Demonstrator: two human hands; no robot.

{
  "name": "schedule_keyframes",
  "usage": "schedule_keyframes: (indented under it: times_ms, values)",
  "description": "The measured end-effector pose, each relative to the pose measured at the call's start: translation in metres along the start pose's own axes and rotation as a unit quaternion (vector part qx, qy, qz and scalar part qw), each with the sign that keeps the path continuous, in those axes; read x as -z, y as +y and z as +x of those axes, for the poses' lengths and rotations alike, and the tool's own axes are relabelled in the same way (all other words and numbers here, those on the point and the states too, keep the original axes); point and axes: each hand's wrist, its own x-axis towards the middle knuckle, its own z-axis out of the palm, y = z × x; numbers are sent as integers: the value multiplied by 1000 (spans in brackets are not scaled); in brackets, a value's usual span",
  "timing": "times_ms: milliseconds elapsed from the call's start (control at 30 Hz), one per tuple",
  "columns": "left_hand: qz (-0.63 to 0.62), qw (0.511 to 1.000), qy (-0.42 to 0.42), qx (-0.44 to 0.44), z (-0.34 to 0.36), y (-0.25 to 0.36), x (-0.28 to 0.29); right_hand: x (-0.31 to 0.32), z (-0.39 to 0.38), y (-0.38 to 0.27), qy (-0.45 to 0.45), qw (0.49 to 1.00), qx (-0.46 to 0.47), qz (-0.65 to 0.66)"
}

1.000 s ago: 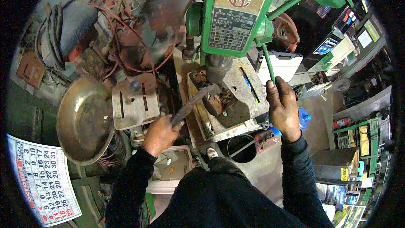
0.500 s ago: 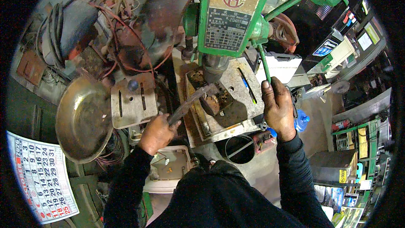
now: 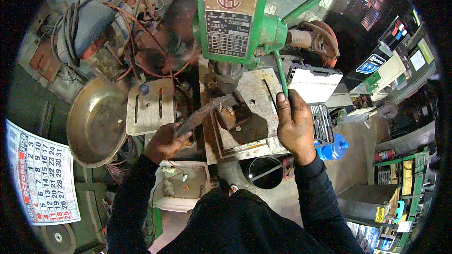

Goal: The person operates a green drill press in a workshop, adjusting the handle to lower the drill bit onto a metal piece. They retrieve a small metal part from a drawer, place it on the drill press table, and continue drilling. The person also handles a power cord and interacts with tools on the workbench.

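Observation:
My left hand [image 3: 165, 142] is closed around the near end of a dark flat metal bar [image 3: 200, 116]. The bar slants up to the right, its far end beneath the chuck [image 3: 226, 79] of a green bench drill press [image 3: 230, 21]. Whatever bit sits in the chuck is hidden. A small rusty block [image 3: 235, 115] lies by the bar's far end, on the pale slotted drill table [image 3: 263, 84]. With fingers wrapped round it, my right hand [image 3: 297, 124] grips the lower end of the green feed lever [image 3: 281, 73] on the machine's right side.
A round metal pan [image 3: 96, 122] and a slotted plate [image 3: 150, 108] are at left. Below the drill table stand a pale plastic tub [image 3: 183, 200] and a dark round bin [image 3: 266, 171]. Wrenches [image 3: 322, 124] and an open white case [image 3: 314, 83] lie right, above a blue water bottle [image 3: 339, 146].
The view has shifted, so the drill press appears further left. Both hands keep their grips, with little visible movement relative to the machine.

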Motion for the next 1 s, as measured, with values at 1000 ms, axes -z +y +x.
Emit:
schedule_keyframes:
  times_ms: [1000]
  values:
    - [-34,994,-82,69,2,1,5,-11,0,13,51,997,58,11]
